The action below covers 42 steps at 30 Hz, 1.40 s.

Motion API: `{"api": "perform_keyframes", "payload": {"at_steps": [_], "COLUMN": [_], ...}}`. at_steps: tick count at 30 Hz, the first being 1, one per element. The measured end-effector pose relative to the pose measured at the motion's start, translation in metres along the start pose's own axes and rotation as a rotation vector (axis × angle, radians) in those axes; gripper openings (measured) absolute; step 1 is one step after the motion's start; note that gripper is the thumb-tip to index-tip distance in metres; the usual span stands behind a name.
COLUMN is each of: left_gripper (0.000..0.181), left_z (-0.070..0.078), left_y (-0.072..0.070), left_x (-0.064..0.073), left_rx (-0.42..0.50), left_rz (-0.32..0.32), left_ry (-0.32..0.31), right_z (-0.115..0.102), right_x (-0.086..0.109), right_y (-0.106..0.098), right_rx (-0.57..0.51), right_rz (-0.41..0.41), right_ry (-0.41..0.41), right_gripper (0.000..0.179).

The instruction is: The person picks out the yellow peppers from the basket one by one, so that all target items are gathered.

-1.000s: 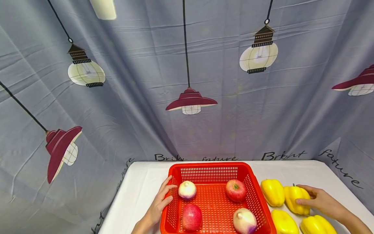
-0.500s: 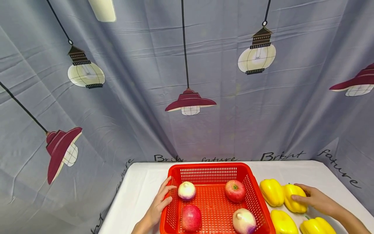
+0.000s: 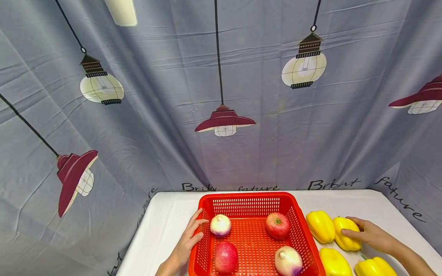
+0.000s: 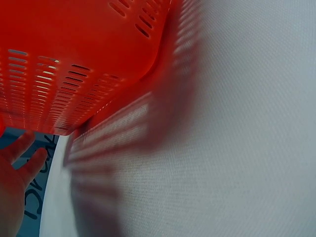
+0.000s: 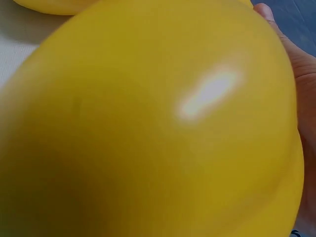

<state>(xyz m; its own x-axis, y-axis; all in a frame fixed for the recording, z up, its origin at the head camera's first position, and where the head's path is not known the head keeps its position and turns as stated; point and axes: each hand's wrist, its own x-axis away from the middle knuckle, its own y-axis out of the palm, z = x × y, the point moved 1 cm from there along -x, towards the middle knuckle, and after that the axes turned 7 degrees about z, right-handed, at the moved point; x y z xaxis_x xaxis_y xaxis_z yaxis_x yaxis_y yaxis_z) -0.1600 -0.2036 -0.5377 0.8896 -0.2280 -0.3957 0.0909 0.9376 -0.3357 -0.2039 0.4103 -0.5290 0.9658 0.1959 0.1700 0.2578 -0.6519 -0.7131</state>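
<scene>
At the left side of a red plastic basket [image 3: 252,194], my left hand [image 3: 186,239] rests its extended fingers on the rim. Inside the basket lie two red apples, one at the back right [image 3: 277,225] and one at the front left [image 3: 226,257]. Two white-and-purple turnips are in there too, a small turnip [image 3: 220,225] and a larger turnip [image 3: 288,261]. To the right of the basket, my right hand [image 3: 374,235] holds a yellow bell pepper [image 3: 340,234], thumb on its near side and fingers behind it. That pepper fills most of the right wrist view.
A yellow bell pepper [image 3: 320,226] touches the held one on its left. Nearer lie another pepper [image 3: 334,262] and one more pepper [image 3: 374,266]. All stand on a white-covered table [image 3: 172,207], with a grey lamp-patterned curtain [image 3: 165,115] behind.
My right hand and its bell pepper have shifted slightly to the left, up against the neighbouring pepper. My left hand and the basket have stayed in place.
</scene>
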Motion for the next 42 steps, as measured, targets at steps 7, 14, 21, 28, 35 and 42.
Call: {"api": "perform_keyframes", "payload": {"at_steps": [7,14,21,28,35,42], "left_gripper": [0.035,0.035,0.035,0.035,0.032,0.028], "left_z": [0.000,0.002,-0.001,0.000,0.007,0.027], "left_y": [0.000,0.001,0.001,-0.001,-0.007,-0.019], "left_x": [-0.001,-0.002,-0.002,-0.005,-0.007,-0.018], "left_rx": [-0.005,-0.017,-0.024,-0.059,-0.161,-0.385], "left_rz": [0.002,0.007,0.004,-0.005,-0.038,-0.062], "left_ry": [-0.007,0.015,-0.002,-0.010,-0.031,0.008], "right_z": [-0.003,0.003,0.007,0.005,-0.013,-0.049], "right_x": [0.004,0.006,0.009,0.009,0.008,0.013], "right_y": [0.002,0.001,0.000,-0.002,-0.008,-0.011], "right_rx": [-0.005,-0.021,-0.075,-0.058,-0.011,-0.013], "right_rz": [-0.019,-0.037,-0.064,-0.054,0.017,0.112], "right_ry": [0.033,0.089,0.108,0.123,0.035,-0.136], "right_gripper": [0.086,0.100,0.100,0.101,0.095,0.087]}}
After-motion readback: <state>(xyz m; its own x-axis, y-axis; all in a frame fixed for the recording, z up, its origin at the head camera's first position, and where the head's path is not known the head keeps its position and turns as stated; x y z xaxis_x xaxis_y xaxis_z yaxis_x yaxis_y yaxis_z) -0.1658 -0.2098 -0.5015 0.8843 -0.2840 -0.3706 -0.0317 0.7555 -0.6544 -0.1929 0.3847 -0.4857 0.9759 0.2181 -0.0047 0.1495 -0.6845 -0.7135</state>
